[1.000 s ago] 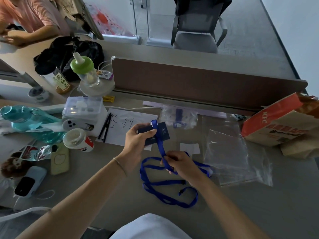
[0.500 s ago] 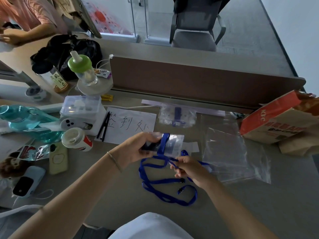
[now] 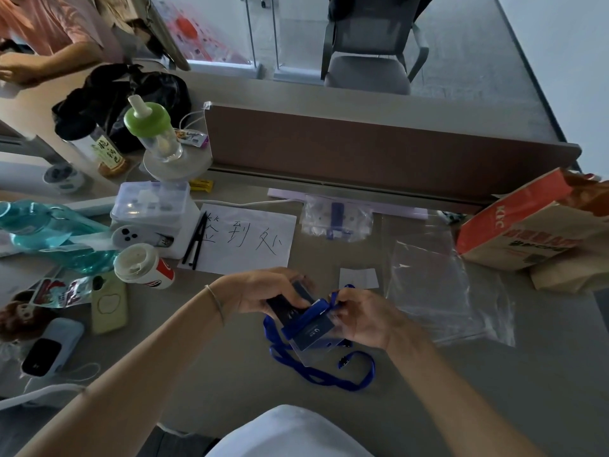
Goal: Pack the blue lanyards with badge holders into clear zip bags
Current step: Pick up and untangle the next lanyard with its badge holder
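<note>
On the worktop (image 3: 494,407), a clear zip bag (image 3: 438,291) lies empty at centre right. At lower centre the blue lanyard (image 3: 329,377) trails while both hands, left hand (image 3: 263,293) and right hand (image 3: 365,316), grip its badge holder (image 3: 309,329). The strap seems mid-gathering; bagging comes next.

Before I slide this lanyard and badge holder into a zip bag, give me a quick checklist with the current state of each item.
1. Badge holder held by both hands, left hand and right hand: ok.
2. Blue lanyard gathered up: not ok, loops trail on the desk.
3. Empty clear zip bag nearby, flat at right: ok.
4. Bag mouth open: cannot tell.
5. A hand free to take the bag: not ok.
</note>
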Available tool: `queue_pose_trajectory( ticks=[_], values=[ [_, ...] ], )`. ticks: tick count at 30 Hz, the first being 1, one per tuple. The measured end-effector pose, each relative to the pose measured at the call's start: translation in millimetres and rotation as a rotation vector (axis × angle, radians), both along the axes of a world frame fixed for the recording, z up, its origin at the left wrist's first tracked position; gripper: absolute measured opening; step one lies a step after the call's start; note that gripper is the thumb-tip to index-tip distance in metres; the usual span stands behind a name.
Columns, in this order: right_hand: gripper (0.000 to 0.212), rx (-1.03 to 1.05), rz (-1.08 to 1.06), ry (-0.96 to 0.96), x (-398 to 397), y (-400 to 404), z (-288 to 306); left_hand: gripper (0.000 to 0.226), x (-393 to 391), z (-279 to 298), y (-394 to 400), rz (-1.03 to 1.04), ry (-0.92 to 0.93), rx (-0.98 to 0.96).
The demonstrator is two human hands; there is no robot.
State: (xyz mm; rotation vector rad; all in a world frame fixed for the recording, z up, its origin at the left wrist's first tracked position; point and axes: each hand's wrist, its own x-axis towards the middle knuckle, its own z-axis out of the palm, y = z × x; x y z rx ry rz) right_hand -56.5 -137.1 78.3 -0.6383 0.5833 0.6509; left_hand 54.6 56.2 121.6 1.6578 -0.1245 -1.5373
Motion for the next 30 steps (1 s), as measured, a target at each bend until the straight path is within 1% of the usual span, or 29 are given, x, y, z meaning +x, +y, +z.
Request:
queue_pose_trajectory(
  ticks=[2, 4, 6, 8, 9, 11, 14, 16, 18, 20, 21, 24, 26, 28, 30],
  values=[
    [0.024, 0.018, 0.004, 0.001, 0.0, 1.3, -0.5, 0.029, 2.2, 4.8, -3.3, -0.037, -0.069, 0.041],
    [0.021, 0.006, 0.047, -0.038, 0.9, 1.0, -3.2, 0.029, 3.8, 7.8, -7.4, -0.07, -0.128, 0.085],
    [0.015, -0.077, 0.093, -0.06, 2.6, -0.4, -2.2, 0.029, 4.0, 7.5, -11.7, -0.111, -0.205, 0.141],
    [0.009, -0.203, 0.102, -0.057, 3.2, -2.4, -0.5, 0.03, 2.9, 5.1, -15.5, -0.149, -0.287, 0.192],
    [0.007, -0.288, 0.086, -0.069, 3.2, -2.5, 1.2, 0.03, 1.4, 3.7, -17.5, -0.147, -0.327, 0.209],
    [0.008, -0.515, 0.07, -0.152, 3.0, 1.1, 5.8, 0.029, -1.8, -1.3, -21.4, -0.08, -0.424, 0.214],
    [0.018, -0.992, 0.156, -0.378, -2.5, 13.5, 11.2, 0.022, -9.5, -11.8, -28.4, 0.144, -0.5, 0.182],
    [0.032, -1.255, 0.252, -0.551, -10.1, 21.2, 8.8, 0.019, -13.7, -19.8, -31.8, 0.341, -0.469, 0.16],
    [0.047, -1.423, 0.349, -0.662, -17.1, 23.6, 4.2, 0.019, -16.9, -25.7, -34.5, 0.517, -0.378, 0.139],
    [0.058, -1.557, 0.407, -0.723, -21.9, 21.8, -2.2, 0.02, -19.9, -31.2, -37.2, 0.61, -0.295, 0.129],
    [0.057, -1.621, 0.388, -0.753, -23.9, 20.6, -5.0, 0.021, -22.4, -33.0, -39.1, 0.629, -0.262, 0.131],
    [0.043, -1.869, 0.304, -0.831, -29.8, 14.2, -13.4, 0.023, -28.3, -38.6, -50.0, 0.633, -0.102, 0.143],
    [0.04, -2.009, 0.327, -0.841, -36.0, 4.2, -20.7, 0.02, -29.9, -42.9, -61.0, 0.602, -0.018, 0.166],
    [0.042, -2.077, 0.361, -0.83, -43.4, -8.6, -28.2, 0.013, -32.4, -48.2, -73.4, 0.562, 0.051, 0.189],
    [0.036, -2.096, 0.34, -0.779, -52.8, -23.1, -35.5, 0.005, -38.1, -51.8, -89.1, 0.506, 0.135, 0.186]
  ],
)
